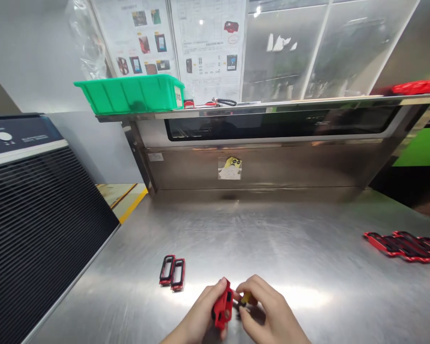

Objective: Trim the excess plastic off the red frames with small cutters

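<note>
My left hand [205,306] is closed around a red plastic housing [223,306] with dark openings in its side, held tilted above the metal bench. Just right of it, my right hand [267,308] pinches a small yellow and black piece [244,300] between thumb and fingers. That piece is partly hidden and blurred, and its kind cannot be made out. Whether it touches the housing I cannot tell. Two red frames with black rims [172,272] lie side by side on the bench, beyond my left hand and to its left.
Several red and black frames [403,246] lie at the bench's right. A green bin [129,95] stands on the raised shelf [290,103] at the back. Left of the metal bench [258,234] is a black ribbed machine [39,215]. Printed sheets [208,52] hang behind the shelf.
</note>
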Demonstrator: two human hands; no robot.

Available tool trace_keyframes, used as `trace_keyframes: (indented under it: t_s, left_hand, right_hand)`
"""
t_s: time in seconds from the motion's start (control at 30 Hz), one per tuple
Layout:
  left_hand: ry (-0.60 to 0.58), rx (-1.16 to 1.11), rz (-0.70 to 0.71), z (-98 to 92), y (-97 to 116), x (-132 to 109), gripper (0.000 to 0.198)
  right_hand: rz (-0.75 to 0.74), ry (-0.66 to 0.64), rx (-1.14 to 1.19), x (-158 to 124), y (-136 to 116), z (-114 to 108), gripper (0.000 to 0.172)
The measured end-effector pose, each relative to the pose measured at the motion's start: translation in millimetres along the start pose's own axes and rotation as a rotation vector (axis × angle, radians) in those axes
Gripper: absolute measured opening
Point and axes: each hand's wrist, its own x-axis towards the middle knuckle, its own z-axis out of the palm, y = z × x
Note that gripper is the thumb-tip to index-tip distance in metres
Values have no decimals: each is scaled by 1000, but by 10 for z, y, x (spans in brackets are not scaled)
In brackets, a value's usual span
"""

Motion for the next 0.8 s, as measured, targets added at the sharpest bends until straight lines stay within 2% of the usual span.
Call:
trace_keyframes:
  t_s: [0.17,0.3,0.37,0.47,0.53,0.63,0.7,0.8]
  left_hand:
    - [-144,-42,-89,-29,-37,5,66]
    - [-230,-44,-76,-58,-55,7,61]
    - [-228,-46,-58,-52,-52,-9,60]
    - [-199,-55,-65,-38,-46,-29,59]
    - [-161,-72,-72,-36,-36,-34,59]
    - [-99,-68,-51,-40,-1,-37,66]
    - [-73,-43,-41,-41,20,-38,74]
    - [-69,-24,-70,-30,17,-34,80]
  right_hand:
    - [102,81,211,-3,-12,3,16]
    - [231,109,380,-26,28,64,29]
    - [291,103,447,-27,34,92,39]
    - [302,117,497,-15,15,103,47]
    - [323,188,518,-11,-4,91,48]
    - [346,375,497,-32,-10,72,49]
    - [304,464,475,-68,7,79,46]
    - [177,464,455,-142,48,116,36]
